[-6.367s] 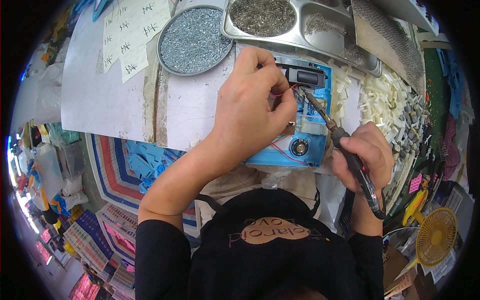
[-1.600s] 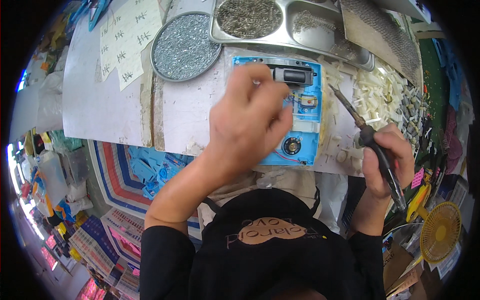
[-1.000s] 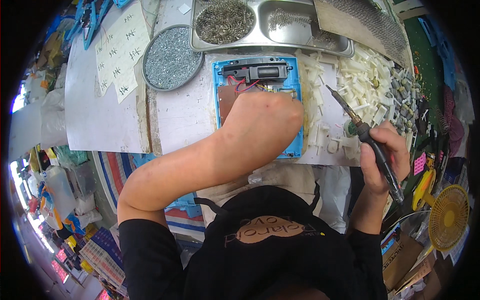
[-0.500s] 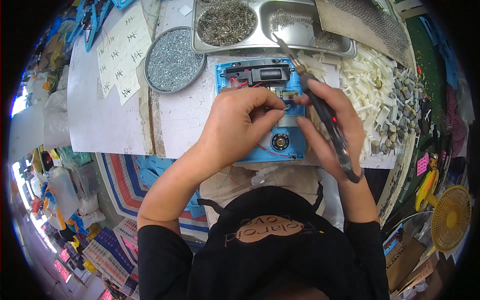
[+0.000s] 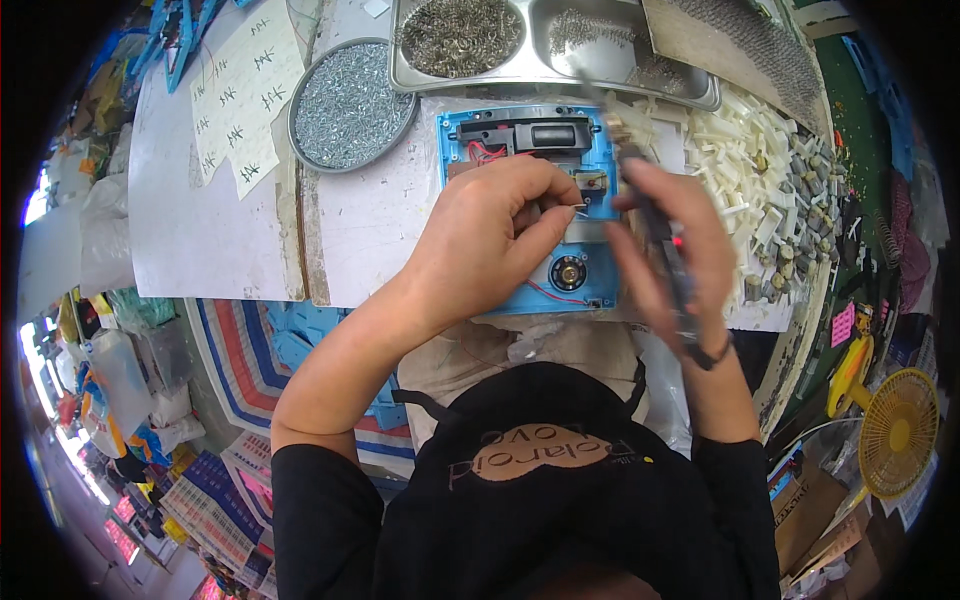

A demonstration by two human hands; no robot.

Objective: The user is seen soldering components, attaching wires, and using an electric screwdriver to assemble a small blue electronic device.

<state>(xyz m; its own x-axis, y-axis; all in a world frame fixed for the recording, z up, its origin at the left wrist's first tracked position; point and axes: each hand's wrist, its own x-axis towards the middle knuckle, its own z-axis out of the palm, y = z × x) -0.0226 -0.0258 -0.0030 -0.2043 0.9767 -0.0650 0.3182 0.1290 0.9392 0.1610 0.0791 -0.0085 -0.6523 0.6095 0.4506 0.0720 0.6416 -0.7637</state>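
Note:
My left hand is closed in a pinch over the middle of a light-blue plastic casing. A tiny pale tip shows between thumb and forefinger; the rest is hidden. My right hand, blurred by motion, is wrapped round a black stick-shaped tool with a narrow metal end and a small red light; its exact kind is unclear. The tool's tip points away from me. In the casing are a black part, red wires, a small board and a round speaker-like part.
Small screws fill a round grey dish at the left. Behind the casing stands a metal tray with springs. White plastic pieces and grey parts lie at the right. A yellow fan stands further right.
The bench and casing sit slightly higher and further right in view. My right hand and its tool have become blurred, and my left hand keeps its pinch.

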